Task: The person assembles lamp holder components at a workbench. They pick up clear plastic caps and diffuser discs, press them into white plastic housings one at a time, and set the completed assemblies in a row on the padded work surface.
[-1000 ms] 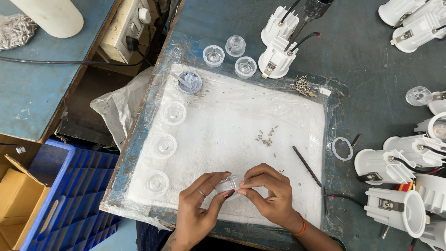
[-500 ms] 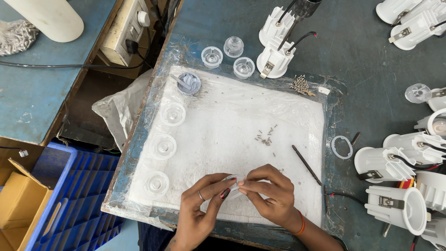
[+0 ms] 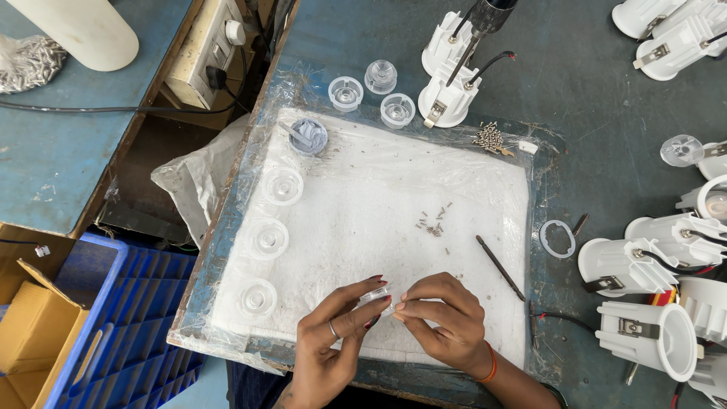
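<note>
Evidently an assembly step is in hand; the left hand (image 3: 333, 333) and right hand (image 3: 439, 322) pinch a small clear lens piece (image 3: 376, 295) between fingertips, just above the white padded mat (image 3: 394, 189); seating it likely demands careful alignment, judging by the grip.

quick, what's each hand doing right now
Left hand: closed, pinching a small clear lens at its fingertips.
Right hand: closed, fingertips pinched at the same lens; whether it bears the lens cannot be told.
</note>
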